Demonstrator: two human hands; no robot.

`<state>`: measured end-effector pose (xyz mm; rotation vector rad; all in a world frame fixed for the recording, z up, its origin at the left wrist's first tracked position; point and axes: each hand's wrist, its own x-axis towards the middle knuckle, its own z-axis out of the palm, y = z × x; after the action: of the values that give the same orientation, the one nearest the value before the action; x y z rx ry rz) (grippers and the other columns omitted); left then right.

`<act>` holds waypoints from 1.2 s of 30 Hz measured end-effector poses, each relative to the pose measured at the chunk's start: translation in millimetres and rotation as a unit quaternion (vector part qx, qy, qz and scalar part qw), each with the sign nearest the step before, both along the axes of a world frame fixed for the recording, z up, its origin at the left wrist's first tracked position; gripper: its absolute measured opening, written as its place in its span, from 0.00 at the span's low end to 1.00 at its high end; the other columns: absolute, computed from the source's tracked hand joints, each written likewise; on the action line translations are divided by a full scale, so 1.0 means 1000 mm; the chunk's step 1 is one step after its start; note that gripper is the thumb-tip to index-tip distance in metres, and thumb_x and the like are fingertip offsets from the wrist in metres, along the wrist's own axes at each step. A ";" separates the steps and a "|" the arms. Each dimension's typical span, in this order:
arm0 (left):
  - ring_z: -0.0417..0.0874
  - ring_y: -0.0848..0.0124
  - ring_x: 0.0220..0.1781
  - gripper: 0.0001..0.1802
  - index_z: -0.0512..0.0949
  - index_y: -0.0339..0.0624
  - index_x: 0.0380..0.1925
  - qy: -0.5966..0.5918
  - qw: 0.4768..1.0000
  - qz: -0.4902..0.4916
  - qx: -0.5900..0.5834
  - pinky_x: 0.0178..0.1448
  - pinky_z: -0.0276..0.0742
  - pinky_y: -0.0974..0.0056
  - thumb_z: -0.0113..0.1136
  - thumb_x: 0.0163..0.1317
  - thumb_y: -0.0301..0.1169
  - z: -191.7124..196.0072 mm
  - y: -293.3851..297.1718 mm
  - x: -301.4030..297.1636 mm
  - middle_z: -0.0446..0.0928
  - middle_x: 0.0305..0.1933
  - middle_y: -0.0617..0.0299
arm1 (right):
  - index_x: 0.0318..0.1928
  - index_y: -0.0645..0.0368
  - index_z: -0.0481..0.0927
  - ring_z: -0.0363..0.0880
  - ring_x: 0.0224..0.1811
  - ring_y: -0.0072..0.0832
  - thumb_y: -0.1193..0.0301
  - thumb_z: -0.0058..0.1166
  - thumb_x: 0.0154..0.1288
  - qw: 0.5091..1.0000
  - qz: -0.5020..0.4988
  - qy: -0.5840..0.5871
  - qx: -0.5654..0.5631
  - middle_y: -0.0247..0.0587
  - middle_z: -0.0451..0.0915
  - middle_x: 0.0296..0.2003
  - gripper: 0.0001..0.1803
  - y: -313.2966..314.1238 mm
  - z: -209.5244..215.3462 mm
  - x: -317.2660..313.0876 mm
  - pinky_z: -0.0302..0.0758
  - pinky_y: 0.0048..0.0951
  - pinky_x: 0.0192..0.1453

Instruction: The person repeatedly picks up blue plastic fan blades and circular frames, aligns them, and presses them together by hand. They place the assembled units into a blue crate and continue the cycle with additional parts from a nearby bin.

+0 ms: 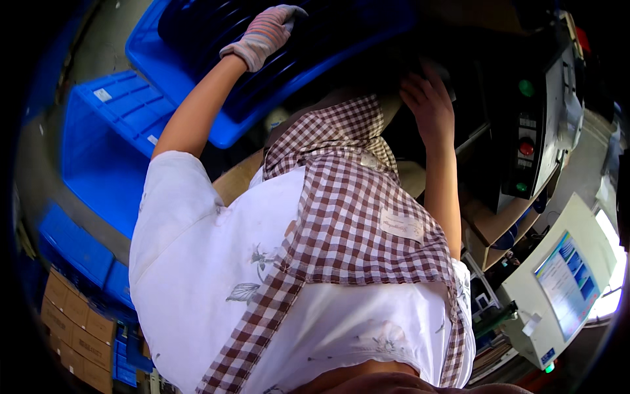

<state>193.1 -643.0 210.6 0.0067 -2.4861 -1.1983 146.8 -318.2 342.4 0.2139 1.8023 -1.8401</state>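
Note:
My left hand (262, 38), in a striped knit glove, is over a blue plastic crate (226, 131) at the upper left. Its fingers are curled closed beside long, dark, ridged parts (210, 39) lying in that crate. What they grip, if anything, is hidden. My bare right hand (430, 108) reaches into deep shadow at the upper right. Its fingers look stretched and slightly apart, beside a dark panel-like thing (447, 82) whose kind I cannot make out. No held thing shows there.
Another blue crate (98, 148) lies on its side at the left, with cardboard boxes (79, 328) below. To the right stand a control panel (528, 125) with green and red buttons, a wooden shelf (502, 223) and a pale machine with a screen (571, 285).

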 end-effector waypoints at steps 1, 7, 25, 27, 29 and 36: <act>0.79 0.54 0.46 0.14 0.80 0.45 0.41 -0.012 1.000 0.003 0.021 0.52 0.75 0.56 0.52 0.57 0.20 0.012 0.000 0.003 0.79 0.41 0.52 | 0.65 0.65 0.60 0.77 0.53 0.40 0.71 0.46 0.70 1.000 -0.013 0.010 -0.003 0.54 0.72 0.55 0.26 0.011 0.007 0.010 0.76 0.39 0.56; 0.83 0.66 0.49 0.15 0.79 0.41 0.47 0.199 0.978 -0.055 0.013 0.53 0.78 0.67 0.54 0.62 0.16 0.163 0.026 -0.040 0.83 0.45 0.58 | 0.61 0.62 0.68 0.79 0.44 0.27 0.71 0.47 0.71 0.993 -0.086 0.062 -0.055 0.40 0.78 0.45 0.20 0.076 0.046 0.025 0.77 0.29 0.49; 0.83 0.68 0.46 0.10 0.80 0.39 0.45 0.075 0.960 0.266 -0.039 0.51 0.76 0.67 0.54 0.65 0.26 0.214 -0.116 0.030 0.83 0.43 0.56 | 0.59 0.64 0.70 0.78 0.44 0.24 0.73 0.46 0.72 0.993 -0.025 0.111 0.025 0.39 0.78 0.44 0.17 0.110 0.060 0.037 0.76 0.27 0.54; 0.84 0.68 0.46 0.12 0.81 0.46 0.47 -0.003 0.956 0.292 -0.042 0.53 0.76 0.67 0.57 0.65 0.31 0.147 -0.123 0.069 0.83 0.43 0.58 | 0.59 0.63 0.71 0.78 0.44 0.24 0.71 0.48 0.72 0.986 0.025 0.128 0.100 0.38 0.79 0.44 0.17 0.086 0.058 0.025 0.76 0.26 0.53; 0.81 0.72 0.48 0.13 0.80 0.45 0.48 -0.075 0.949 0.284 0.116 0.54 0.75 0.68 0.54 0.65 0.25 0.084 -0.112 0.102 0.82 0.44 0.60 | 0.58 0.62 0.72 0.78 0.44 0.24 0.70 0.49 0.71 0.973 0.089 0.156 0.148 0.38 0.79 0.43 0.18 0.064 0.056 0.010 0.75 0.26 0.53; 0.77 0.57 0.57 0.21 0.71 0.43 0.57 -0.228 0.943 0.239 0.045 0.61 0.72 0.59 0.55 0.63 0.31 0.000 -0.036 0.110 0.77 0.54 0.50 | 0.58 0.64 0.72 0.76 0.46 0.23 0.74 0.49 0.70 0.951 0.201 0.165 0.170 0.39 0.78 0.44 0.17 0.029 0.048 0.000 0.74 0.25 0.53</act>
<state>303.3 -679.4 210.9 0.9554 -2.5668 -1.1854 146.3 -289.5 390.9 -0.3366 2.1907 -1.3308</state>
